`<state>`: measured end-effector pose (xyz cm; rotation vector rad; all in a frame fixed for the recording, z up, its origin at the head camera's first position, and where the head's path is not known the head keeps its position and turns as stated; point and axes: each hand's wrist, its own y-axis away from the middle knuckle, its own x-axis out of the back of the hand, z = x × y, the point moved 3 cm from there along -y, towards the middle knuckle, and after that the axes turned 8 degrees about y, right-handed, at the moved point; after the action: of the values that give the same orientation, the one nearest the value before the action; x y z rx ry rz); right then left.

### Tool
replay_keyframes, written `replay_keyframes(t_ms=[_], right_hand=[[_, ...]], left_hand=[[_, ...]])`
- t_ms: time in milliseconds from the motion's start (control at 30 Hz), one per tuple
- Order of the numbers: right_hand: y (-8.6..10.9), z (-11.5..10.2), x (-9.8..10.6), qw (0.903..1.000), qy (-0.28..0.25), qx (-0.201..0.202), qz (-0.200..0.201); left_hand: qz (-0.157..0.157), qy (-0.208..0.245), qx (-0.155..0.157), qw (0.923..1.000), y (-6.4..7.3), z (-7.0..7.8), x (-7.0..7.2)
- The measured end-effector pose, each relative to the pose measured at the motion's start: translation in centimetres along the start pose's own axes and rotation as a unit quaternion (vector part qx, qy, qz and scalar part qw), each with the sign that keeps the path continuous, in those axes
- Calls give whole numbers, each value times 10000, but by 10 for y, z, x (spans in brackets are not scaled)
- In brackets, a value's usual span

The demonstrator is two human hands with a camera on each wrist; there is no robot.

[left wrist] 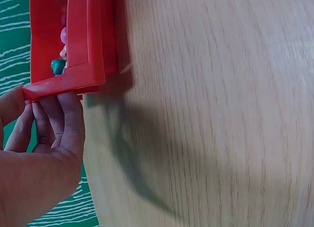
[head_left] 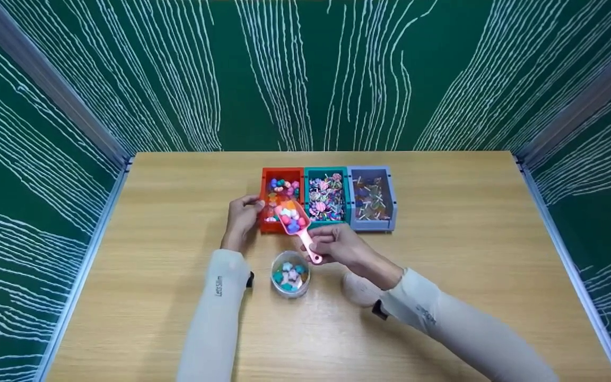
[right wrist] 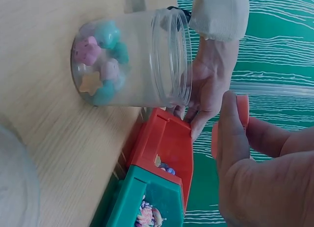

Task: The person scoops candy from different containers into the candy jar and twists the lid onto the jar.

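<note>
My right hand [head_left: 345,246] pinches the handle of a pink scoop [head_left: 306,240], which carries several coloured beads [head_left: 292,218]. The scoop overlaps the front of a red bin [head_left: 270,228] in the head view. At that bin's left side, my left hand [head_left: 241,216] grips the wall, thumb on the rim [left wrist: 64,84] and fingers curled beneath it. More beads [head_left: 284,185] lie inside the red bin. A clear jar [right wrist: 140,60] stands upright in front of the bins, with star-shaped beads [head_left: 288,267] at its bottom.
A teal bin [head_left: 346,197] of lollipop-like pieces and a grey-blue bin [head_left: 372,226] of small sticks adjoin the red one. Partly under my right forearm lies a clear round lid [head_left: 357,291]. Green walls [head_left: 321,74] with white lines enclose the wooden table [head_left: 454,212].
</note>
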<state>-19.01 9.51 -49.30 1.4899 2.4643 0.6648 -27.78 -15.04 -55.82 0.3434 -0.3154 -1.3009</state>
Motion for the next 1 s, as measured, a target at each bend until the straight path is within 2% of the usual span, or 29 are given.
replay_keyframes(t_ms=[233, 467, 767, 1000], right_hand=[[16, 5, 9, 9994, 266, -38, -233], [30, 20, 11, 9965, 535, 260, -583], [44, 32, 16, 9876, 1152, 281, -1028], [51, 27, 20, 9760, 1689, 443, -1301]], left_hand=[[-8, 113, -59, 9999, 0, 2, -1], [14, -286, -586, 9979, 1, 0, 2], [-34, -168, -476, 9987, 2, -2, 2], [-30, -149, -511, 9986, 3, -1, 2]])
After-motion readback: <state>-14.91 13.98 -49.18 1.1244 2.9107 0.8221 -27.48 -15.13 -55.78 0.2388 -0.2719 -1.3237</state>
